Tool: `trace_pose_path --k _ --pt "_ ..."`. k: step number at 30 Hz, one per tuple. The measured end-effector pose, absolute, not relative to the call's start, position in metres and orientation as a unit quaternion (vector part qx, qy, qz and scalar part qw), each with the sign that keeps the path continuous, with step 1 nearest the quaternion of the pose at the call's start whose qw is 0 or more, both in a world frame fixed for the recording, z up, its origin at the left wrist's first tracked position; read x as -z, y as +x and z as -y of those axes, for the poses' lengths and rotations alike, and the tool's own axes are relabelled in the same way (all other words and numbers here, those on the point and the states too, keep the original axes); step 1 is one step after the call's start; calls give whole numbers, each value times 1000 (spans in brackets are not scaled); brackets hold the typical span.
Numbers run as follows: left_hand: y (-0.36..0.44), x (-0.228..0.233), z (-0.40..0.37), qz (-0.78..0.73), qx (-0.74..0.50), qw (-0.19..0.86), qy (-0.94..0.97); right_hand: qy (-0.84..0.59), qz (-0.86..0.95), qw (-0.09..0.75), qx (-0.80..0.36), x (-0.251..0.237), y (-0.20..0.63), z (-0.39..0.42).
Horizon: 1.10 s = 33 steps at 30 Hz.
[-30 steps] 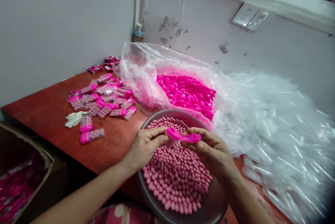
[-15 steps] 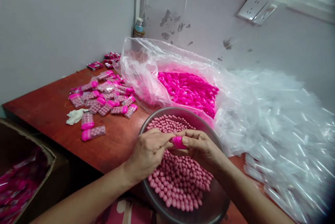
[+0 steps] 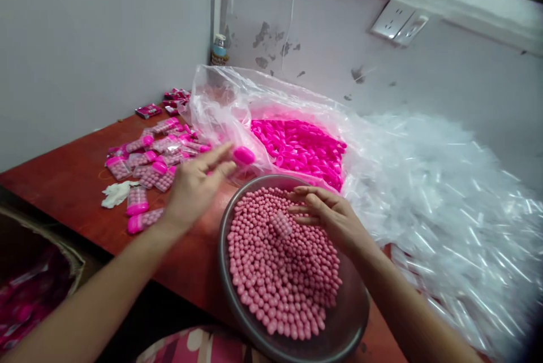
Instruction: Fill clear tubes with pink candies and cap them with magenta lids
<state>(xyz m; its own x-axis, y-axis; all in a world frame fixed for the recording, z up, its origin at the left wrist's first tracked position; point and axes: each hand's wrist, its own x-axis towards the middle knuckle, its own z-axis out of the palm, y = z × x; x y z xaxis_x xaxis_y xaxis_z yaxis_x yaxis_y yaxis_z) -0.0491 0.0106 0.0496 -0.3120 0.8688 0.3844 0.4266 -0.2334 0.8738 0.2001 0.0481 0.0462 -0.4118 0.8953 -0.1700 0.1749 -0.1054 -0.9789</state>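
Note:
My left hand, slightly blurred, is over the table left of the bowl. Its thumb and forefinger pinch a small bottle with a bright pink cap, which sticks out past the fingertips; the fingers mostly hide its body. My right hand hovers over the right side of the bowl, fingers stretched and apart, holding nothing. Beneath it, the dark round bowl holds many pink beads. A clear bead-filled container shows among them. Left of my left hand lie several filled, pink-capped bottles.
Behind the bowl, a clear plastic bag holds loose pink caps. Clear empty tubes are heaped at the right. White crumpled tissue lies on the red table. A cardboard box with pink packs stands at lower left.
My hands have come apart. The left moved left and up with the pink-capped bottle, while the right let go and opened its fingers over the bowl. The view shifted slightly.

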Motion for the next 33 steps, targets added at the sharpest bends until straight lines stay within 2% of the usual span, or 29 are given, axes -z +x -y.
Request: trace_pose_path --k 3,6,8,10,13,19,23,27,30,33 --pt "-70 -51 -20 -605 -563 128 548 -520 737 203 -381 -37 210 -58" --pt "-61 -38 -12 -601 -535 177 567 -528 824 52 -198 -25 208 -60" --pt "-44 -29 -3 -589 -509 232 583 -516 842 -14 -156 -16 202 -59" --pt "-27 -23 5 -573 -487 270 601 -504 849 -34 -157 -8 196 -59" --pt "-11 -21 10 -547 -468 293 629 -502 840 -11 -204 0 189 -61" --pt "-4 -23 8 -540 -449 291 649 -452 699 140 -536 -4 190 -64" --pt "2 -25 7 -523 -415 326 669 -384 636 220 -632 -19 191 -52" --pt "8 -23 5 -469 -416 420 656 -361 653 251 -617 -31 193 -39" --pt "8 -18 2 -449 -416 472 635 -350 736 260 -518 -38 200 -35" --pt "9 -15 0 -428 -400 502 636 -324 822 229 -408 -45 207 -35"
